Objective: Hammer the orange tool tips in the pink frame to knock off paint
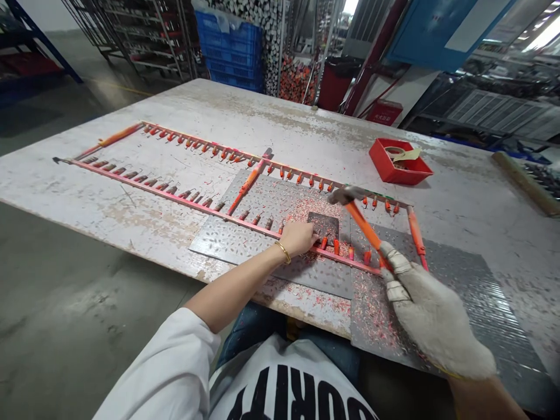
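Observation:
My right hand, in a white work glove, is wrapped round the orange handle of a claw hammer. The metal hammer head is raised above the workbench. My bare left hand, with a gold bracelet, rests at the near rail of a long pink-and-orange rack. Its fingers are closed beside a dark metal block; what they pinch is hidden. Rows of coated hooks line both long rails, some orange and some dull brown. Red and white paint chips lie scattered around the block.
Under the rack's right half lie dimpled metal plates on the worn white workbench. A red bin holding a tape roll stands beyond the rack. Blue crates and loaded shelving stand behind the bench.

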A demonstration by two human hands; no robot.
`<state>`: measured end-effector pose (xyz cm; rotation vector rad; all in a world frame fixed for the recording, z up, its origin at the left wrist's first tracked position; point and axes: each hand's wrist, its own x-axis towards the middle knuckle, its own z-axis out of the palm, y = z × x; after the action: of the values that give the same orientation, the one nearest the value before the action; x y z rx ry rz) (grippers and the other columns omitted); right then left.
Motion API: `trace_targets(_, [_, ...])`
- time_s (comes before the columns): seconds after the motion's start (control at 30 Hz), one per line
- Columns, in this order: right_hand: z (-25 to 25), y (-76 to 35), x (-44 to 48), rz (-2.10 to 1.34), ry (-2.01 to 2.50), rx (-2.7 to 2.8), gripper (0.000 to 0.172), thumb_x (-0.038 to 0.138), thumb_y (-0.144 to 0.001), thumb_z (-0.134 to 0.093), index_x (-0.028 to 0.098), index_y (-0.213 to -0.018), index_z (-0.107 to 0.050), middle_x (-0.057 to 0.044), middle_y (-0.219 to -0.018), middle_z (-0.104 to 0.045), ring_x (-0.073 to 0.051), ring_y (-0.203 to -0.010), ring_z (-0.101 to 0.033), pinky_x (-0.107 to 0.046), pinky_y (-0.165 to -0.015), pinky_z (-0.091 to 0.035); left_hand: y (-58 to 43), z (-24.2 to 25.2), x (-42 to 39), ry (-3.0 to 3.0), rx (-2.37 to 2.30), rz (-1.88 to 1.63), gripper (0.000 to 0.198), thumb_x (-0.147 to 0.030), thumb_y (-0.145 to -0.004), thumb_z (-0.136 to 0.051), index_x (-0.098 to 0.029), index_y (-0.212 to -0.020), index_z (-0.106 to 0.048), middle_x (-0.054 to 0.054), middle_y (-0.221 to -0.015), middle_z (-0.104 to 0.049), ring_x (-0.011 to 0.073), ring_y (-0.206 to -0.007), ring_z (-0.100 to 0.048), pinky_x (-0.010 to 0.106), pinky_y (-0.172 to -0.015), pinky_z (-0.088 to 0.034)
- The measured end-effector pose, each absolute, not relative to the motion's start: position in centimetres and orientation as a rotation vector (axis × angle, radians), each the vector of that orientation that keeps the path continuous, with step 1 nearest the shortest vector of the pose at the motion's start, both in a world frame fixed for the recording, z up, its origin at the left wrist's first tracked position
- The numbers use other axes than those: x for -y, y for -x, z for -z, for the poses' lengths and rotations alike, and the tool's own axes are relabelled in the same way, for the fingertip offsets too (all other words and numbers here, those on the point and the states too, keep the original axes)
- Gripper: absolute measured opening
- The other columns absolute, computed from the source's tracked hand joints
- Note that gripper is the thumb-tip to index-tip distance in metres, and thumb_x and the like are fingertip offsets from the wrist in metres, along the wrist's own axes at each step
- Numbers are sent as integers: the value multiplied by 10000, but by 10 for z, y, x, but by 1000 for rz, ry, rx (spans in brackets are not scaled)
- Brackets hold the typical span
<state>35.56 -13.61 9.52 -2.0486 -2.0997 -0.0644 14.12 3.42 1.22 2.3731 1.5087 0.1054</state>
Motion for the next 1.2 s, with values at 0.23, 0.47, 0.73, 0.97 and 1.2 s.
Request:
trace_targets(0.23, [-66, -363, 126, -31, 2127, 2406, 599, 209, -981, -394, 332, -1564, -458, -38, -947, -724, -191, -698, -682, -296, -610, -474, -141, -19, -31, -2352, -1501, -86, 310, -392, -997, -530, -179, -988, -755, 145, -966, -782, 294, -973, -741, 375, -883, -520])
trace_targets(0.47, [-91, -357, 134, 5, 2090, 2085, 558, 309, -1008, -411, 360, -1562, -453, -36, -1025, -728, -214, -800, -706, -329, -700, -535, -143, -15, -35, -2391, -1477, -48, 336, -408, -993, -529, -172, -978, -767, 152, -936, -777, 303, -994, -742, 388, -915, -520])
trace_targets(0.73, [-65, -370, 131, -32, 2167, 2343, 555, 259, -1003, -403, 326, -1547, -489, -51, -1010, -751, -224, -786, -720, -323, -648, -520, -142, -15, -34, -2401, -1483, -39, 347, -391, -1003, -509, -151, -1041, -758, 168, -949, -778, 310, -972, -746, 390, -882, -533])
trace_targets(0.97, [-89, -357, 134, 90, 2085, 2134, 565, 283, -1009, -434, 347, -1571, -442, -27, -1018, -726, -204, -824, -708, -301, -677, -518, -144, -15, -38, -2408, -1471, 32, 379, -422, -1011, -498, -146, -1028, -757, 167, -940, -777, 306, -1011, -744, 372, -908, -531])
trace_targets(1.2, [-66, -367, 127, 50, 2203, 2391, 549, 250, -1016, -405, 331, -1554, -476, -32, -985, -727, -224, -772, -709, -319, -615, -469, -142, -21, -35, -2375, -1474, 49, 360, -395, -1018, -479, -161, -1038, -752, 159, -985, -781, 308, -1002, -746, 370, -859, -547])
